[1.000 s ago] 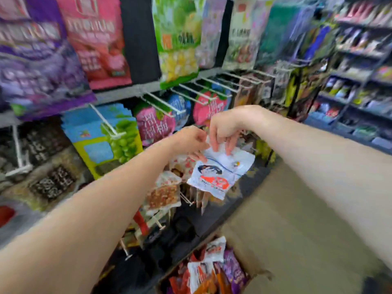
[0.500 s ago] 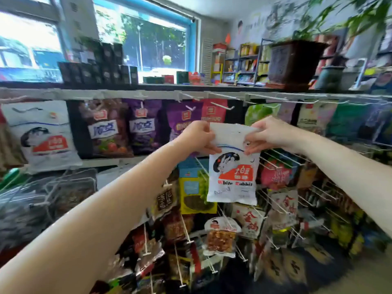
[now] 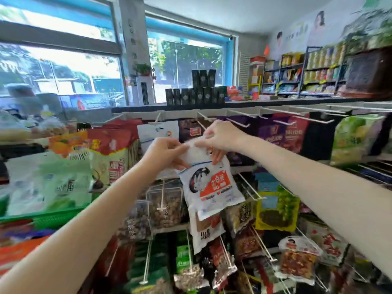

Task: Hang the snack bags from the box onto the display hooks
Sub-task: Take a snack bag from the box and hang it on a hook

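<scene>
- A white plastic snack bag with a dark rabbit drawing and an orange-red label (image 3: 212, 185) hangs tilted in front of the display rack, held up by its top edge in both bare hands.
- The left hand (image 3: 164, 153) pinches the bag's upper left corner, thumb on the front and fingers folded behind the plastic.
- The right hand (image 3: 220, 135) grips the upper right part of the top strip, its fingers (image 3: 217, 157) curled down over the front of the bag, closed on it.
- The bag's top sits just below the row of white wire display hooks (image 3: 237, 122) that stick out from the white top rail (image 3: 275, 109); whether the bag's hole touches any hook cannot be told, since the hands cover it.
- Behind the left hand a second white bag of the same look (image 3: 157, 131) already hangs from the rail.
- Purple and dark red snack bags (image 3: 280, 132) hang to the right along the same rail, and a light green bag (image 3: 352, 139) further right.
- Lower hooks carry clear packs of brown nuts (image 3: 163, 206) and a yellow bag with a green grape picture (image 3: 277, 211).
- Black cartons (image 3: 197, 94) are stacked on the shelf top above the rail, before a wide window.
- The view is motion-blurred at its left and right edges.
</scene>
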### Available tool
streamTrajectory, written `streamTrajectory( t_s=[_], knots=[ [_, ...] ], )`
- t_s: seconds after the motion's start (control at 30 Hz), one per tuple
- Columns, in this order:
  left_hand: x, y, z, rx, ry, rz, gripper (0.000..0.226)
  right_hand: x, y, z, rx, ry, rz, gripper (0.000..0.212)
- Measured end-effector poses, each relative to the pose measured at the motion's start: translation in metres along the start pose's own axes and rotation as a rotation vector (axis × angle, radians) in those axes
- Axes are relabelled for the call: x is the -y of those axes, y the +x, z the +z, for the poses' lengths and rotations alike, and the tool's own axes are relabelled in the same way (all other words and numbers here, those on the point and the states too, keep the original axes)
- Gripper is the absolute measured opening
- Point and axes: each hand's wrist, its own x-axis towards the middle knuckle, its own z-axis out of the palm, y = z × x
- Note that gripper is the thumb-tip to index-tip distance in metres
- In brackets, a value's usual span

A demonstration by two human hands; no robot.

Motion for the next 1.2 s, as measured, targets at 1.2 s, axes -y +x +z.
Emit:
streamTrajectory(
  t_s=[1.2],
  knots=[
    [0.035,0.039,-0.074,-0.549,0.483,0.414,0.016,0.027,0.119,0.079,-0.307,0.311,0.123,0.029]
  ],
)
